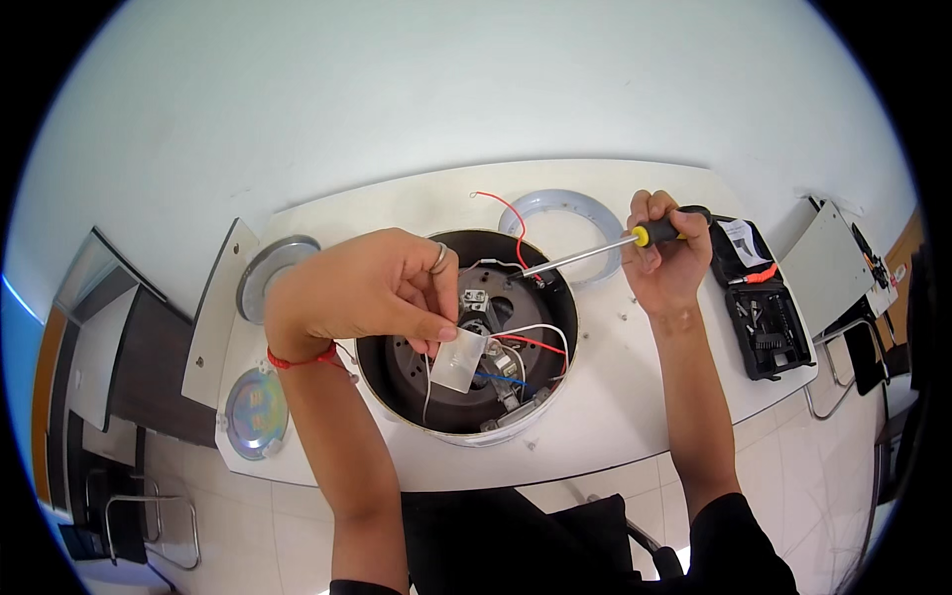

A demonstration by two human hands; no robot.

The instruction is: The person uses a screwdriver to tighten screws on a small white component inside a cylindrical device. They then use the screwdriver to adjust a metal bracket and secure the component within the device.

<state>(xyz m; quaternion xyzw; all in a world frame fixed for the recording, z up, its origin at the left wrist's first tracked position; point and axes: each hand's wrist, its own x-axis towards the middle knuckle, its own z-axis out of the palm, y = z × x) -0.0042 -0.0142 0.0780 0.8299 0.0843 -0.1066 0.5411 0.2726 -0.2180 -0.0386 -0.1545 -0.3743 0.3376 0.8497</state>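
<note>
My left hand (412, 297) pinches a small translucent white plastic piece (459, 361) over the open round housing (369, 382). Several white, red and blue wires and metal fittings sit inside that housing, and a red wire (516, 220) sticks up past its far rim. In my right hand (666, 258) is a screwdriver (580, 258) with a black and yellow handle, its shaft slanting down to the left. The screwdriver's tip is over the right part of the housing's inside; whether it touches anything there, I cannot tell.
Behind the housing lies a pale grey ring (595, 208). To the left are a round metal cover (260, 283) and a shiny disc (256, 412). An open black tool case (764, 322) stands at the right of the white table (635, 416), with small loose parts scattered nearby.
</note>
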